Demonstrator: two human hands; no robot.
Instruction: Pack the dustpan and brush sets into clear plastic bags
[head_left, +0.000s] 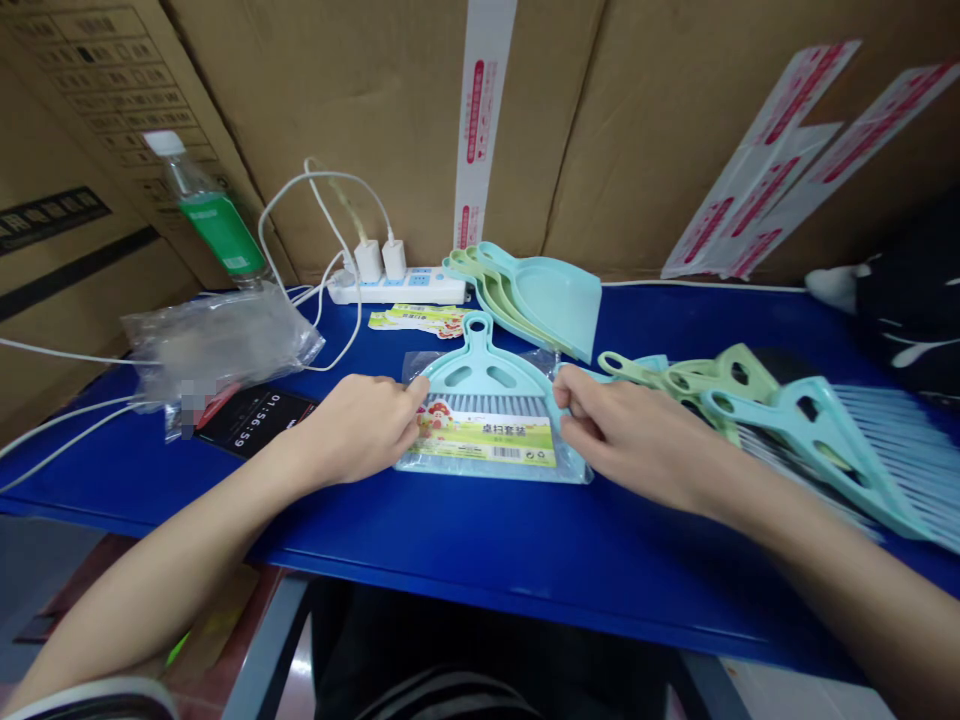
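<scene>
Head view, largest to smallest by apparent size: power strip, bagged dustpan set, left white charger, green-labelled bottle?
1. Bagged dustpan set
2. Green-labelled bottle
3. Power strip, slimmer than the bottle
4. Left white charger

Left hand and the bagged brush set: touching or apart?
Touching. The head view shows the left hand pinching the left edge of the bagged brush set.

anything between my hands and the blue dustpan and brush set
Only the clear plastic bag around the set's wide part: left hand pinches the bag's left side, right hand its right. Nothing else visible intervenes.
</scene>
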